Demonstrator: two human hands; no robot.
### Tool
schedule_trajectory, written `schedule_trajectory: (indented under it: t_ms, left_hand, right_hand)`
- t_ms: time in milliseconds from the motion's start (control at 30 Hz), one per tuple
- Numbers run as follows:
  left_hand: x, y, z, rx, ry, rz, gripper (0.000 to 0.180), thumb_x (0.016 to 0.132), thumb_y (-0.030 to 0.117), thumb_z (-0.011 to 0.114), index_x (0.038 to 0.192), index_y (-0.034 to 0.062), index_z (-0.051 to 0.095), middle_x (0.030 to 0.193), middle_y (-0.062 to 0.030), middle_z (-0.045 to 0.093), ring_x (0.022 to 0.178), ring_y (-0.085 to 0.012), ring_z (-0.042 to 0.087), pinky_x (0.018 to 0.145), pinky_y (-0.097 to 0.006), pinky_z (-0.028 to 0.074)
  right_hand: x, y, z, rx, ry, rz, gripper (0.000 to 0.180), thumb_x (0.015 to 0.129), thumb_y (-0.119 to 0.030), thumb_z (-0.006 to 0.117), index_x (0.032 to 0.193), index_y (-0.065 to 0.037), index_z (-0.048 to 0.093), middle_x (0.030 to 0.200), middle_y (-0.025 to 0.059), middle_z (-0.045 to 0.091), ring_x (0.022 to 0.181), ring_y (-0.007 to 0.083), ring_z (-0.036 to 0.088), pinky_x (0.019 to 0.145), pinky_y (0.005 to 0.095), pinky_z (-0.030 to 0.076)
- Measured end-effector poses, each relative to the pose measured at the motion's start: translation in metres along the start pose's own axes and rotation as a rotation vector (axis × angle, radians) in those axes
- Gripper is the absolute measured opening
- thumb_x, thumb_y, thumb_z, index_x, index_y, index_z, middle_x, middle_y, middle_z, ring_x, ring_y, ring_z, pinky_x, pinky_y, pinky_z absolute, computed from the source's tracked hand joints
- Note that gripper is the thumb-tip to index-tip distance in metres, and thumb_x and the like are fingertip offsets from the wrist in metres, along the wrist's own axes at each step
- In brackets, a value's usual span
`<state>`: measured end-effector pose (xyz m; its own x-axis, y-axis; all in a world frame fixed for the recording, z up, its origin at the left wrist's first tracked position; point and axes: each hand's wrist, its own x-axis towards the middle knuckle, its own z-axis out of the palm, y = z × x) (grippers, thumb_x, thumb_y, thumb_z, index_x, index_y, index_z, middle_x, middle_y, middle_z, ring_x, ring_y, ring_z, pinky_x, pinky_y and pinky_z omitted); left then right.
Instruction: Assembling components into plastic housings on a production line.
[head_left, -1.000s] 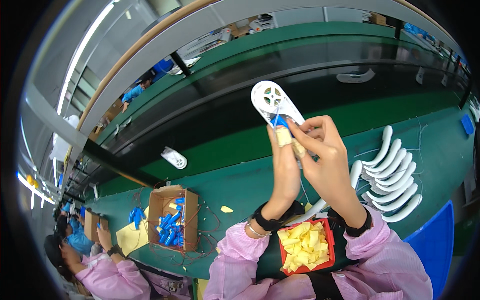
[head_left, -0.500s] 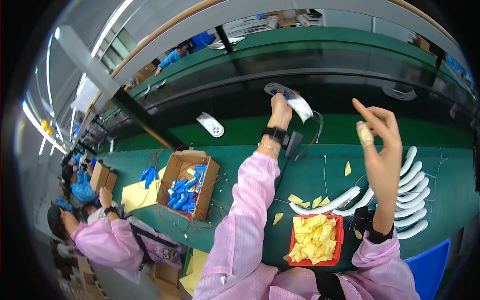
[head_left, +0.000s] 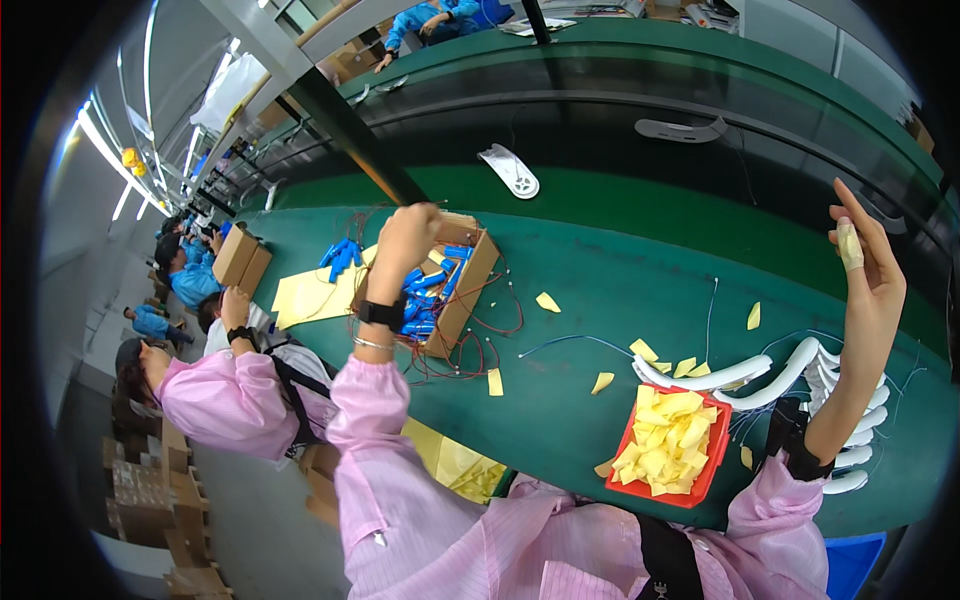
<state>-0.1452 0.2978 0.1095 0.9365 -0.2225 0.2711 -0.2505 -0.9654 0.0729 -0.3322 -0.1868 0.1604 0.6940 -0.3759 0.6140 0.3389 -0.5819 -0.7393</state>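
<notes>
My left hand point(head_left: 408, 232) is stretched out over the open brown cardboard box point(head_left: 462, 290) of blue cylindrical cells with red wires, which sits on the green bench point(head_left: 600, 250) to my left. The fingers curl downward into the box, but I see only the back of the hand, so I cannot tell whether it has closed on a cell or is only touching them. My right hand point(head_left: 868, 270) is raised well apart from it, on the far right, fingers spread and released, holding nothing; a pale strip of tape wraps one fingertip.

As I judge it, I am at the start of a fresh piece: no white part is in either hand, and the pick from the box is not clearly made yet. The curved white plastic shells point(head_left: 790, 372) lie in a stack on the bench under my right forearm, untouched, with thin blue wires trailing near them. Just beside them, in front of my chest, the red plastic tray point(head_left: 706, 470) holds a heap of yellow paper slips point(head_left: 665, 440), and a few loose slips are scattered across the bench.

One white oval housing with a round grille point(head_left: 510, 170) lies on the dark conveyor belt point(head_left: 620, 130) beyond the bench. What is left, I think, is everything for this unit: cell, shell and slip all remain to be brought together.
</notes>
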Motion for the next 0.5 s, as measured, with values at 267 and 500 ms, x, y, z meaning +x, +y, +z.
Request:
schedule_trajectory:
  t_ms: [267, 500]
  left_hand:
    - [-0.017, -0.083, 0.062, 0.0, -0.238, 0.316, 0.041, 0.073, -0.002, 0.06, 0.112, 0.0081, 0.062, 0.105, -0.016, 0.064, 0.108, -0.0372, 0.057, 0.092, -0.044, 0.048]
    - [-0.055, 0.054, -0.053, -0.308, 0.157, 0.057, 0.032, 0.077, -0.002, 0.064, 0.108, 0.0037, 0.065, 0.098, -0.0134, 0.069, 0.084, -0.0334, 0.066, 0.073, -0.04, 0.052]
  right_hand:
    - [-0.009, -0.02, 0.003, 0.148, -0.097, 0.039, 0.035, 0.095, 0.0, 0.052, 0.127, -0.003, 0.066, 0.102, 0.0059, 0.064, 0.092, 0.0114, 0.06, 0.085, 0.0236, 0.049]
    - [-0.013, -0.028, 0.009, 0.131, -0.122, 0.038, 0.03, 0.093, -0.004, 0.059, 0.121, -0.004, 0.069, 0.095, 0.0059, 0.064, 0.091, 0.0128, 0.06, 0.082, 0.0239, 0.044]
